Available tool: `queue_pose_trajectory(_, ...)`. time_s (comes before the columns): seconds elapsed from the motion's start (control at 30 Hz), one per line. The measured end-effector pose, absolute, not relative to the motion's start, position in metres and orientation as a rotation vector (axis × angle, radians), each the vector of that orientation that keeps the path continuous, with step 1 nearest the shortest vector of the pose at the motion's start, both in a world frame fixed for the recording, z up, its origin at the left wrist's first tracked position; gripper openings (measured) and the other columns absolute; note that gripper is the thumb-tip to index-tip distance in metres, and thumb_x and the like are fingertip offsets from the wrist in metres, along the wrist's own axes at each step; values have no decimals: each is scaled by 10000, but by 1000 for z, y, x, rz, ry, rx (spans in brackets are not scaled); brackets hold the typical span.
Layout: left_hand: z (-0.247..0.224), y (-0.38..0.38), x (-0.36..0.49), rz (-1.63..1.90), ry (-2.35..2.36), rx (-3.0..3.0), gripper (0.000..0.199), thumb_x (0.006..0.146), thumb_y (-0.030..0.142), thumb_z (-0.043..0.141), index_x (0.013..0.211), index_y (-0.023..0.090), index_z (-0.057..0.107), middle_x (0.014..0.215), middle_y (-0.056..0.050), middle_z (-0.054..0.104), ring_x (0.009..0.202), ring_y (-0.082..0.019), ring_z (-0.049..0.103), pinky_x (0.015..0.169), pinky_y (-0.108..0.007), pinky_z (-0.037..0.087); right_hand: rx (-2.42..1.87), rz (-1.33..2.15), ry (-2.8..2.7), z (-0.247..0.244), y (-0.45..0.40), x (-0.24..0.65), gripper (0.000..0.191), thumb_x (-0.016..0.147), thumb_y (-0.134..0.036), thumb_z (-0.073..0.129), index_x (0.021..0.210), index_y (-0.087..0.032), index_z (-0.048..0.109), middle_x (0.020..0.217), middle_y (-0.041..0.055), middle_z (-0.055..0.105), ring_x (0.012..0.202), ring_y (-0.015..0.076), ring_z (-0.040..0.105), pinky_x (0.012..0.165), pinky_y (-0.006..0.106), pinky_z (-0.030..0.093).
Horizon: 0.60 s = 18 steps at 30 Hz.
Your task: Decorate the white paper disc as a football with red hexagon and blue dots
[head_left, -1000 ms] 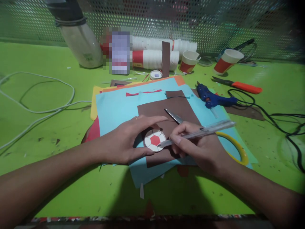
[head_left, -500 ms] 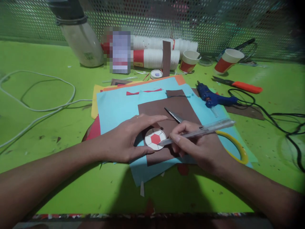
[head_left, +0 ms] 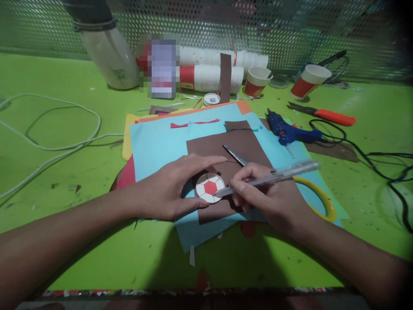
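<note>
A round white paper disc (head_left: 201, 188) with a red hexagon and dark lines lies on brown paper (head_left: 222, 146). My left hand (head_left: 167, 187) curves around its left side, thumb against the lower edge and index finger stretched past the top. In my right hand (head_left: 258, 187) a clear pen (head_left: 280, 172) is pinched, its tip touching the disc beside the hexagon. Beneath this hand lie scissors (head_left: 235, 156), with the blades and a yellow handle showing and the middle hidden. Light blue paper sheets (head_left: 161, 146) spread under the brown piece.
A blue glue gun (head_left: 287, 131) and an orange-handled cutting tool (head_left: 335, 117) lie to the right. Paper cups (head_left: 256, 82) and cup stacks (head_left: 216, 79) are at the back, near a pale bottle-shaped object (head_left: 111, 60). A white cable (head_left: 64, 148) loops on the left.
The view shifts very slightly. Both hands, the pen and the disc hold practically the same positions.
</note>
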<state>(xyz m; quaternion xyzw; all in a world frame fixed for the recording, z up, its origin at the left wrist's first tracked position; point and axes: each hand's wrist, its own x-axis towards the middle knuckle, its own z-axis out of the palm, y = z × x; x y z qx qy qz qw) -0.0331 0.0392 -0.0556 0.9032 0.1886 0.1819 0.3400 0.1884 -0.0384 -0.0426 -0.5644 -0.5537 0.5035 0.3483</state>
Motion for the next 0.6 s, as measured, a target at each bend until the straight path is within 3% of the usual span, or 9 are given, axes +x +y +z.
queue_pose_trajectory(0.6,-56,39,-32,498,473,2347,652,879,318,625,1451,279,314,1396,-86,519,1197,-245,539,985,-394,460,-1455,1307,-1407,-41,-37,186,141,866,-234,572,732,-196,555,558,-31,601,481,83,539,468,193,443)
